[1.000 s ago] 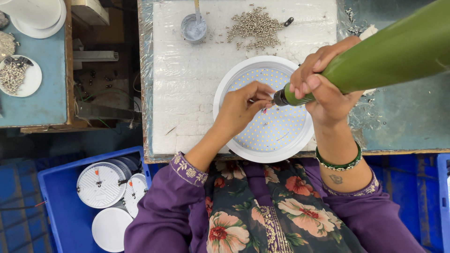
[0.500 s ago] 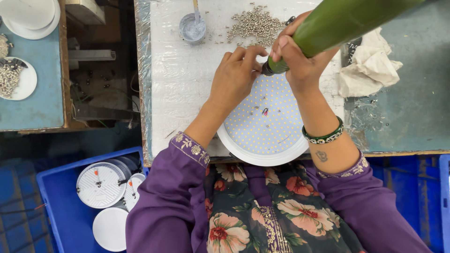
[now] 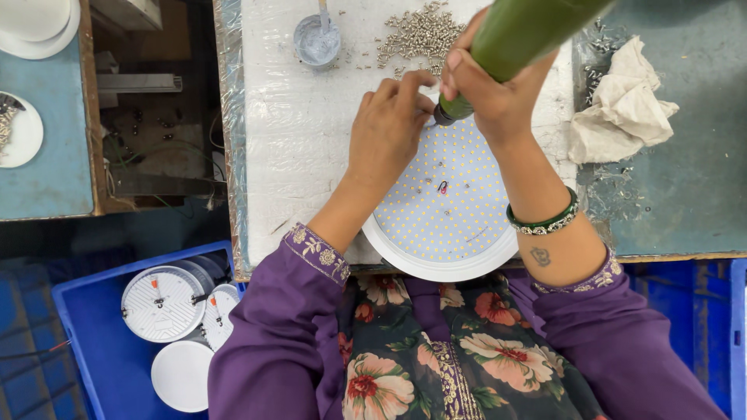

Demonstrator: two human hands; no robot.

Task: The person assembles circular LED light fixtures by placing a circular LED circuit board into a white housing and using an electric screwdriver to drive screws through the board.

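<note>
A green screwdriver [image 3: 523,35] was gripped in the right hand [image 3: 490,93], tip at the far rim of a round LED panel [image 3: 447,206] on the tabletop [image 3: 296,155]; the left hand [image 3: 389,124] fingers were pinched beside the tip.

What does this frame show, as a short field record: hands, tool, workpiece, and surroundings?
right hand: grips green power screwdriver, tip at round LED panel's far edge
left hand: fingers beside the tip
table items: screw pile, small cup, crumpled cloth
floor: blue crate with round white lamp housings
</note>
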